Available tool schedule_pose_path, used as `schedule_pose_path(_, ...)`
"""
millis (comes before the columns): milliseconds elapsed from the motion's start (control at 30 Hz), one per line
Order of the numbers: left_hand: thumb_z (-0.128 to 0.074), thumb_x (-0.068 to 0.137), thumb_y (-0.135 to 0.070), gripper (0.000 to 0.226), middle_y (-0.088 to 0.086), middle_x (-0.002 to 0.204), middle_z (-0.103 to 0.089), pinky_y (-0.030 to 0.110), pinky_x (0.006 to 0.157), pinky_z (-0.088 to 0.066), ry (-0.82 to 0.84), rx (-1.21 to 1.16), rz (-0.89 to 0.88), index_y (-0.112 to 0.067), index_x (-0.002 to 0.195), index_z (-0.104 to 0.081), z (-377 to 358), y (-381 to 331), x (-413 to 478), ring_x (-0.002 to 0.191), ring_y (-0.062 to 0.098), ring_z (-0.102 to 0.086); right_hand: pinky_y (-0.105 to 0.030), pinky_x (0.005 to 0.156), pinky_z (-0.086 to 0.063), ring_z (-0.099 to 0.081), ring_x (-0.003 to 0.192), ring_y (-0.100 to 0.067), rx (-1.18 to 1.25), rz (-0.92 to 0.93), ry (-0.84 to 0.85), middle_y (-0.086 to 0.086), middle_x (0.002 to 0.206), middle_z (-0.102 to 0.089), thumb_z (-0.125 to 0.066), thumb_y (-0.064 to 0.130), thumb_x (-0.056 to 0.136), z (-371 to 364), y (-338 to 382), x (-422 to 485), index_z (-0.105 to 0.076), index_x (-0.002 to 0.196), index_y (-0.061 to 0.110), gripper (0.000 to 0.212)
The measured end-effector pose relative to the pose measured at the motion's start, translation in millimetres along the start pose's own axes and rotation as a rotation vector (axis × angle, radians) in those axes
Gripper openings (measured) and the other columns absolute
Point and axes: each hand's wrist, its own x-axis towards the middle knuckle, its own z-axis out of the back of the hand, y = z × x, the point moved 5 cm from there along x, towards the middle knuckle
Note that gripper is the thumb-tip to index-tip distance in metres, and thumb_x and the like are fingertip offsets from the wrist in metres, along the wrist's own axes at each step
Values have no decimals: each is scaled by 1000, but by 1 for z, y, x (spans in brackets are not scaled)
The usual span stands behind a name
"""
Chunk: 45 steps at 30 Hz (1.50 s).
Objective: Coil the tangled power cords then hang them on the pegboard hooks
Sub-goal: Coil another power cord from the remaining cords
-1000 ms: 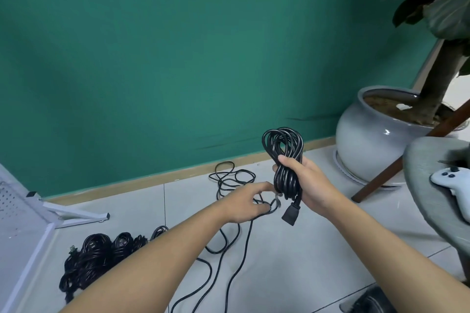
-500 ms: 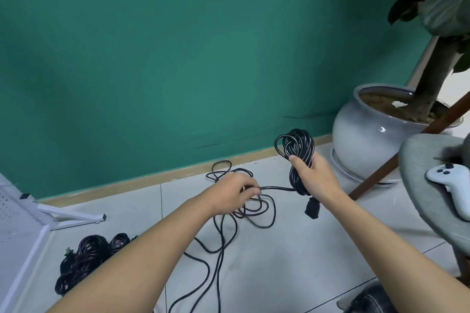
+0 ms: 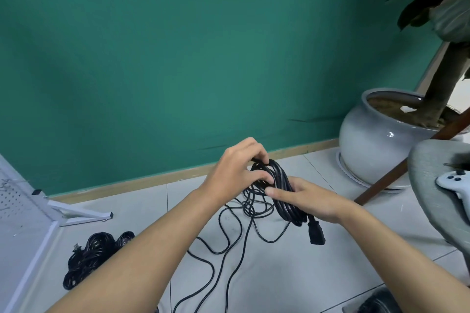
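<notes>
A black power cord coil (image 3: pixel 283 193) is held above the tiled floor, tilted, with its black plug (image 3: pixel 316 234) dangling at the lower end. My right hand (image 3: pixel 312 198) grips the coil's middle from the right. My left hand (image 3: pixel 239 173) pinches a strand at the coil's top end. The rest of this cord (image 3: pixel 229 241) trails in loose tangled loops down to the floor. Several coiled black cords (image 3: pixel 94 254) lie in a pile on the floor at the lower left. The white pegboard (image 3: pixel 15 201) stands at the left edge, only partly in view.
The pegboard's white foot (image 3: pixel 81 213) juts across the floor. A large grey plant pot (image 3: pixel 376 140) stands by the green wall on the right. A grey chair (image 3: pixel 437 193) with a white game controller (image 3: pixel 455 183) on it and a brown leg (image 3: pixel 396 170) is at far right.
My left hand has risen from the loose strand on the floor side up to the coil's top, laying another loop. My right hand has tilted and lowered the coil toward the left.
</notes>
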Motion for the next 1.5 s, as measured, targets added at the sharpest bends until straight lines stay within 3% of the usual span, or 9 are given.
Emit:
schedule_pose_path(200, -87, 79, -44, 30, -10, 95, -68, 32, 89, -54, 73, 5, 200, -27, 96, -70, -1, 26, -4, 94, 8, -65, -20, 57, -37, -41, 58, -6, -87, -11, -70, 12, 64, -45, -60, 23, 104, 1, -8, 7, -51, 84, 19, 22)
schedule_pose_path(400, -61, 103, -35, 20, -21, 89, -75, 23, 83, -47, 182, -33, 466, -26, 94, -77, 11, 60, -21, 87, -5, -67, -15, 61, -40, -50, 56, 2, -80, 12, -232, 21, 59, -56, -60, 20, 104, 15, -9, 8, -55, 83, 27, 23)
schedule_pose_path(533, -63, 102, -29, 20, -9, 86, -78, 29, 90, -56, 176, -65, 467, -20, 92, -77, 8, 59, -21, 86, 5, -73, -24, 66, -40, -52, 59, -2, -76, -8, -341, 17, 62, -58, -62, 27, 102, 24, -17, 11, -59, 84, 28, 18)
schedule_pose_path(767, -55, 106, -20, 25, 7, 83, -76, 37, 76, -65, 93, -308, 578, -5, 95, -71, -16, 39, -15, 72, 27, -78, -36, 67, -45, -53, 62, -20, 4, -34, -576, 1, 65, -57, -66, 39, 99, 34, -25, 15, -60, 82, 19, 26)
schedule_pose_path(900, -53, 107, -14, 20, 18, 98, -72, 34, 73, -65, -9, -506, 722, 2, 106, -65, -27, 37, -15, 76, 33, -78, -36, 66, -47, -56, 62, -20, 76, -27, -500, -4, 68, -59, -66, 34, 100, 26, -23, 16, -62, 87, 2, 35)
schedule_pose_path(1033, -61, 103, -13, 9, 24, 117, -65, 38, 82, -63, -136, -590, 810, -5, 105, -60, -37, 42, -14, 78, 32, -78, -38, 69, -50, -62, 66, -18, 62, 10, -471, 0, 70, -68, -67, 33, 100, 16, -19, 17, -69, 84, 14, 25)
schedule_pose_path(1200, -62, 103, -15, 9, 22, 116, -66, 40, 87, -62, -133, -570, 813, -6, 104, -60, -36, 39, -12, 75, 31, -78, -40, 77, -54, -71, 80, -23, 34, 7, -487, 4, 77, -73, -67, 42, 97, 19, -23, 19, -70, 84, 38, 14)
schedule_pose_path(1333, -63, 102, -15, 9, 25, 121, -64, 48, 93, -60, -145, -612, 808, -7, 100, -60, -38, 37, -13, 77, 34, -78, -42, 80, -55, -70, 77, -18, 40, 12, -465, 2, 88, -77, -66, 38, 99, 22, -24, 19, -71, 96, 26, 13)
schedule_pose_path(1500, -62, 103, -20, 15, 19, 109, -60, 42, 75, -65, -83, -611, 727, -6, 103, -57, -41, 30, -9, 74, 33, -78, -28, 74, -49, -65, 70, -4, 102, 14, -431, 11, 78, -72, -63, 30, 102, 29, -23, 15, -68, 97, 24, 9)
